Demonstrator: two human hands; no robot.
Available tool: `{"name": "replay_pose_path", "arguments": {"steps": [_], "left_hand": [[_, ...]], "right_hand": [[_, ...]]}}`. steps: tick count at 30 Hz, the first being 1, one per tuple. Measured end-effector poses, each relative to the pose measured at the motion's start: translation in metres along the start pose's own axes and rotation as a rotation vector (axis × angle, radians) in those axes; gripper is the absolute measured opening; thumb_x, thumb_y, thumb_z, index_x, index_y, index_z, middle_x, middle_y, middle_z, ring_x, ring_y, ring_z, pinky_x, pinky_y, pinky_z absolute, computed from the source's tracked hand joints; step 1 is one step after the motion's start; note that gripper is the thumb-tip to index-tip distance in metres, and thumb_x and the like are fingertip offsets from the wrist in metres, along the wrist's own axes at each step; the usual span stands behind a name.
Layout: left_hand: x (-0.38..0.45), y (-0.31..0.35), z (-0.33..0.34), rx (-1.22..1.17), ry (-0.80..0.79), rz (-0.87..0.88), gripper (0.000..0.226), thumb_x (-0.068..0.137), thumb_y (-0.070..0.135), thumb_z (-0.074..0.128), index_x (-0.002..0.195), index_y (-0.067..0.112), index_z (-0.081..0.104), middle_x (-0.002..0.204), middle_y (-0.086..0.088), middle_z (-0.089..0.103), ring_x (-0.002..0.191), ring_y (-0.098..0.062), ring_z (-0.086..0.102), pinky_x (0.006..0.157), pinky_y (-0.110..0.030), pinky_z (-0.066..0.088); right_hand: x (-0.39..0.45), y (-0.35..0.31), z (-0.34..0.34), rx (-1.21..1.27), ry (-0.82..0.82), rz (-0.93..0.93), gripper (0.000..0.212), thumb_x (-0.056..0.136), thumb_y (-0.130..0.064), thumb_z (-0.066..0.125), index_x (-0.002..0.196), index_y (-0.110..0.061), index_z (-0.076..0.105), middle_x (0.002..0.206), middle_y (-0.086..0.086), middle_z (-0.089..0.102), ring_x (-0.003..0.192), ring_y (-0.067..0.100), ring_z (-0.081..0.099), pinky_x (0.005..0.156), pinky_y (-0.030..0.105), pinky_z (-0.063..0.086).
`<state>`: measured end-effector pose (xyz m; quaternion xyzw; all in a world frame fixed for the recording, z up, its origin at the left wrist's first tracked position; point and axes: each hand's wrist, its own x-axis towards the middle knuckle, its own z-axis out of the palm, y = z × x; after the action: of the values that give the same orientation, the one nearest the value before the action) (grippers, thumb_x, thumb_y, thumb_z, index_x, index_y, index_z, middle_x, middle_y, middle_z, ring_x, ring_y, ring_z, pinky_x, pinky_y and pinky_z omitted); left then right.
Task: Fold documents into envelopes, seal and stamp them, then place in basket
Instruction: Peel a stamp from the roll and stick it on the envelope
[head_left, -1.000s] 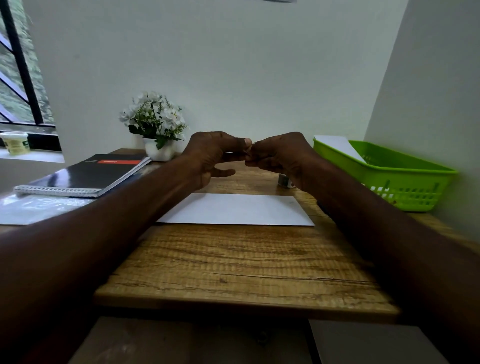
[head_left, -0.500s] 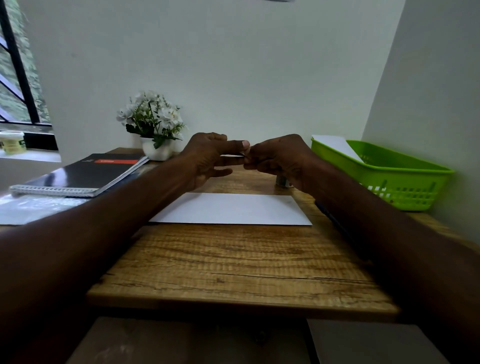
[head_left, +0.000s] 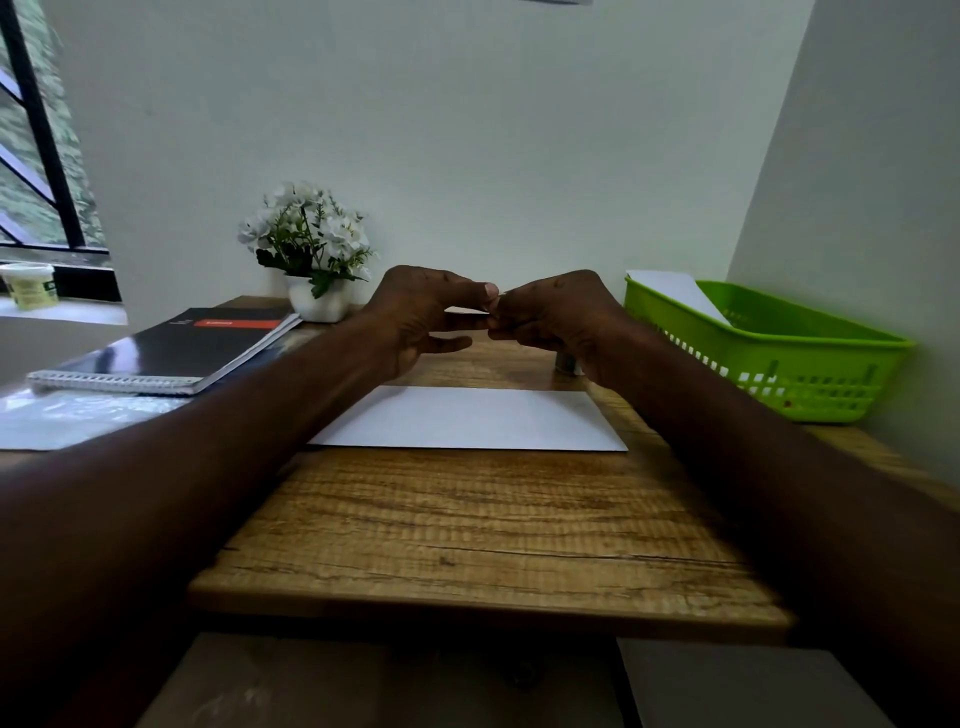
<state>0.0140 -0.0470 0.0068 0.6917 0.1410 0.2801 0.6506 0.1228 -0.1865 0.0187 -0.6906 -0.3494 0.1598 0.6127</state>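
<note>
The left hand (head_left: 423, 312) and right hand (head_left: 556, 317) met fingertip to fingertip above the wooden table (head_left: 467, 530), together pinching a small pale slip (head_left: 470, 310) (too small to identify). The white envelope (head_left: 467, 418) lay flat just below both hands; the green basket (head_left: 769, 358) stood beyond the right hand.

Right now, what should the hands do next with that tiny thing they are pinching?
Probably lower it onto the white envelope lying flat on the table below. Both the left hand and right hand pinch a small pale piece, perhaps a stamp, just above it.
</note>
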Motion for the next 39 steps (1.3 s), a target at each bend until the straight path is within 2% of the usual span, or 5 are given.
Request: {"name": "replay_pose_path", "arguments": {"steps": [9, 21, 30, 35, 39], "left_hand": [[-0.003, 0.002, 0.001, -0.005, -0.009, 0.023, 0.026, 0.083, 0.009, 0.082, 0.073, 0.013, 0.058, 0.109, -0.02, 0.076, 0.095, -0.032, 0.078, 0.097, -0.056, 0.055], [-0.002, -0.007, -0.001, -0.043, 0.072, -0.003, 0.018, 0.093, 0.025, 0.075, 0.099, 0.009, 0.072, 0.099, -0.01, 0.08, 0.095, -0.024, 0.078, 0.102, -0.052, 0.054], [0.004, -0.005, 0.004, 0.015, 0.157, -0.012, 0.032, 0.106, 0.036, 0.05, 0.084, 0.015, 0.057, 0.081, -0.008, 0.077, 0.081, -0.025, 0.079, 0.091, -0.045, 0.057], [0.009, -0.007, 0.007, -0.106, 0.025, -0.006, 0.012, 0.107, 0.015, 0.053, 0.096, 0.011, 0.057, 0.095, -0.005, 0.072, 0.087, -0.026, 0.075, 0.085, -0.043, 0.059], [0.008, -0.009, 0.006, -0.124, -0.065, 0.001, 0.025, 0.1, 0.029, 0.065, 0.11, 0.007, 0.067, 0.096, -0.007, 0.074, 0.089, -0.025, 0.075, 0.081, -0.037, 0.061]], "right_hand": [[-0.002, -0.001, 0.0, -0.009, 0.005, -0.002, 0.022, 0.081, -0.008, 0.081, 0.098, 0.006, 0.075, 0.087, 0.017, 0.079, 0.081, 0.024, 0.079, 0.091, 0.035, 0.058], [-0.005, -0.003, -0.003, 0.037, 0.003, 0.027, 0.034, 0.085, -0.016, 0.082, 0.108, 0.007, 0.073, 0.095, 0.017, 0.079, 0.086, 0.024, 0.079, 0.089, 0.032, 0.058], [-0.002, 0.0, -0.003, -0.037, -0.009, 0.026, 0.02, 0.088, -0.011, 0.077, 0.102, 0.002, 0.074, 0.089, 0.014, 0.08, 0.084, 0.024, 0.079, 0.098, 0.041, 0.057], [-0.001, 0.001, -0.003, -0.032, -0.006, -0.003, 0.025, 0.085, -0.016, 0.083, 0.101, 0.003, 0.076, 0.089, 0.015, 0.079, 0.083, 0.024, 0.079, 0.086, 0.033, 0.059], [-0.001, 0.002, -0.005, -0.03, -0.005, -0.008, 0.025, 0.085, -0.01, 0.081, 0.103, 0.006, 0.075, 0.092, 0.018, 0.078, 0.083, 0.026, 0.079, 0.082, 0.031, 0.059]]}}
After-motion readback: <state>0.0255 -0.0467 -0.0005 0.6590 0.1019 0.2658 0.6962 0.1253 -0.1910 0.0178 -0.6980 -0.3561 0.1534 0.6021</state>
